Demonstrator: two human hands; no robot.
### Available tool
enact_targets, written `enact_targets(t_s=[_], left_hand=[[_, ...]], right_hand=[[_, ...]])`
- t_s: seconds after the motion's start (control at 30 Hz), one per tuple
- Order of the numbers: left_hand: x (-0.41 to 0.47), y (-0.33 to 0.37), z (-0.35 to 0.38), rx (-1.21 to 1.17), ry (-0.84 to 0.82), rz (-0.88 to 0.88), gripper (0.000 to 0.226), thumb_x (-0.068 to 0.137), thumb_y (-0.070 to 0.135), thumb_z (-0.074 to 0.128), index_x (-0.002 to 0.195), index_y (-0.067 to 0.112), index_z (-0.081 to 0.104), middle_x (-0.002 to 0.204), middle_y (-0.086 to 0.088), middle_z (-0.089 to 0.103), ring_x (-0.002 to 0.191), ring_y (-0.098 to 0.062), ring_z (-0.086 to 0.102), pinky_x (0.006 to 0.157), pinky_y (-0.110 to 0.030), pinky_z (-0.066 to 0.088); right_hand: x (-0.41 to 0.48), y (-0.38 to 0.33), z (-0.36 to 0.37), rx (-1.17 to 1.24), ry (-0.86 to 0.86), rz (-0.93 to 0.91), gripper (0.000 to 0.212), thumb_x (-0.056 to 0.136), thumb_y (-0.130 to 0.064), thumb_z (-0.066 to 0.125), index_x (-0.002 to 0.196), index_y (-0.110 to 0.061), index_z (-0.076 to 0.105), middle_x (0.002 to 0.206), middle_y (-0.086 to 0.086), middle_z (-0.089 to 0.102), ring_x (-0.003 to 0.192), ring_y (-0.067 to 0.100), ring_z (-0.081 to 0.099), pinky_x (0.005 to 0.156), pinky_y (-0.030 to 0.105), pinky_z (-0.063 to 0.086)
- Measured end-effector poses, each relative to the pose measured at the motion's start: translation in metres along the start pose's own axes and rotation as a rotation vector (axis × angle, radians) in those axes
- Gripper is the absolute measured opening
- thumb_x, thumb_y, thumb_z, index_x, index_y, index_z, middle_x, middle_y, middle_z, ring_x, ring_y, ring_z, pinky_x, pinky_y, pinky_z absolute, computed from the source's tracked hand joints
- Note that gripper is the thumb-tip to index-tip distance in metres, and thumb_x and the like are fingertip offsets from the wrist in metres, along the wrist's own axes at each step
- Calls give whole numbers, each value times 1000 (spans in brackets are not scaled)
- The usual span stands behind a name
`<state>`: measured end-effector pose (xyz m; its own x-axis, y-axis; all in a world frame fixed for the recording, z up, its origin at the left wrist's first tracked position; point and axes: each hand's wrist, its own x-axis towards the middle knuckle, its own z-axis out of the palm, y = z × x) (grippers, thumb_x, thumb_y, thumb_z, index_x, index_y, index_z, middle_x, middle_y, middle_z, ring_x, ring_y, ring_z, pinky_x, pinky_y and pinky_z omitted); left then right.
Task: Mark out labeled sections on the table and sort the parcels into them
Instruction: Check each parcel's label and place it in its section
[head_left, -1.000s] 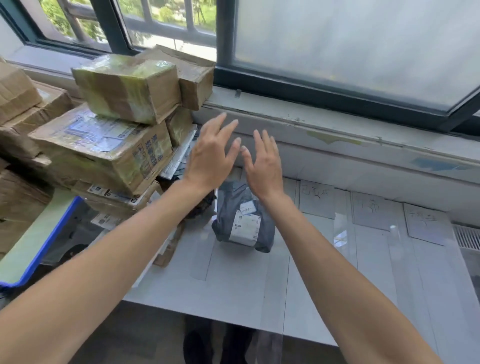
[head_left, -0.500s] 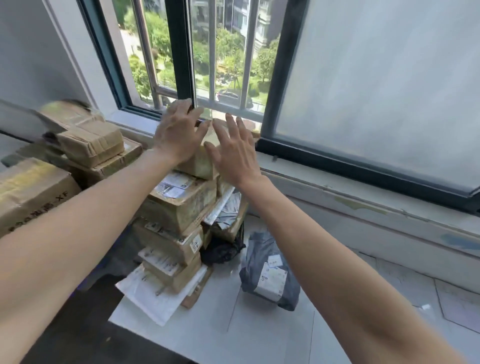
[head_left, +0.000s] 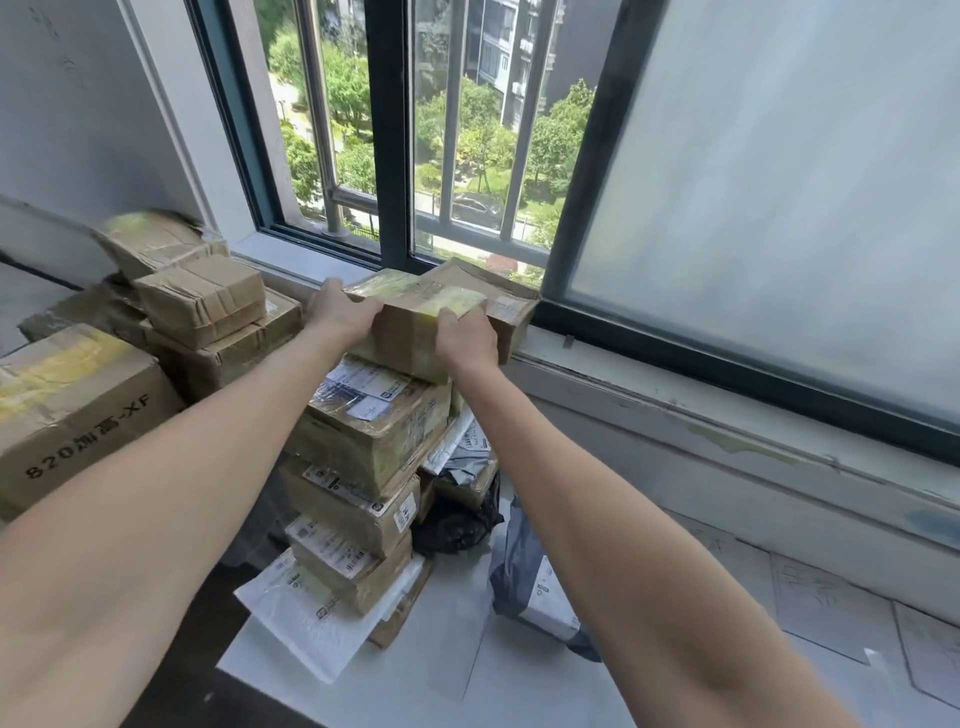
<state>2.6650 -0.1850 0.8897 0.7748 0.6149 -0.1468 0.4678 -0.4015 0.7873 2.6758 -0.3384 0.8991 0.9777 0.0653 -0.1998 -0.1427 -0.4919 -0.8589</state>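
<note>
Grips the taped cardboard box (head_left: 410, 332) on top of the stack (head_left: 363, 441) with both hands now: left hand (head_left: 337, 314) curled round its left end, right hand (head_left: 465, 338) clamped over its near right corner. Half a second ago, hovered above it with fingers spread, touching nothing. Sits at window-sill height, tight against a second box (head_left: 511, 306) behind. Lower right, lying on the white surface (head_left: 415, 675) near the stack, a grey mailer bag (head_left: 540, 592), partly hidden by the right forearm. Farther right, paper labels (head_left: 821, 597) flat on that surface.
</note>
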Motion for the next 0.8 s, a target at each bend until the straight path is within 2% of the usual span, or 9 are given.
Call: enact_targets(t_s=[0.07,0.13,0.2,0.27,0.37,0.47,0.57,0.67,0.8], left_hand=[[-2,-2,-3,-59,59,-29,68,88,48,61,143,13,41,142,-13,47,123,-34,49,101,-47,47],[-5,-2,-5,-171,155,-39,47,88,44,62,119,9,57,124,-11,58,105,-31,56,88,-39,52],[-12,0,-6,-334,241,-57,31,89,38,65,98,8,64,106,-10,66,89,-26,59,78,-37,56],[-19,2,-4,-487,257,-68,26,86,35,70,93,11,68,99,-9,69,87,-24,64,79,-39,60],[-29,9,0,-614,187,-19,15,85,33,74,86,21,64,93,-3,69,93,-24,68,83,-42,60],[-40,16,7,-657,96,102,10,88,30,73,88,24,64,97,-1,70,97,-22,68,84,-42,59],[-59,24,17,-702,-15,173,8,91,18,70,98,18,66,99,-1,69,93,-18,67,74,-28,59],[-78,25,29,-702,-137,252,12,91,9,68,100,17,68,102,-3,70,92,-18,69,76,-25,57],[-109,17,48,-660,-275,307,18,88,2,69,97,17,71,97,-1,73,94,-14,70,85,-26,57]], right_hand=[[1,2,-4,109,45,-2,36,102,-30,42,124,-3,53,108,6,59,97,27,55,76,33,42],[0,5,-9,251,75,8,24,100,-28,50,110,-8,57,96,2,57,84,20,54,64,29,40],[-3,8,-13,404,97,29,29,96,-26,58,120,-8,57,108,2,61,89,16,57,71,26,45],[-8,10,-19,487,135,15,33,92,-24,65,122,-10,57,115,4,62,98,16,59,83,29,51],[-19,16,-33,550,207,-28,27,91,-21,67,114,-14,55,109,3,62,93,13,59,81,27,53],[-28,29,-55,678,259,27,25,94,-38,60,108,-18,53,105,2,63,92,17,62,83,37,57],[-35,44,-80,812,262,110,37,94,-52,49,108,-19,59,107,3,67,96,20,66,87,47,58],[-49,63,-105,900,262,146,40,98,-53,46,101,-19,65,106,4,70,88,17,67,84,43,58],[-66,94,-128,921,321,202,38,94,-52,57,106,-17,63,101,4,71,85,15,68,81,42,60]])
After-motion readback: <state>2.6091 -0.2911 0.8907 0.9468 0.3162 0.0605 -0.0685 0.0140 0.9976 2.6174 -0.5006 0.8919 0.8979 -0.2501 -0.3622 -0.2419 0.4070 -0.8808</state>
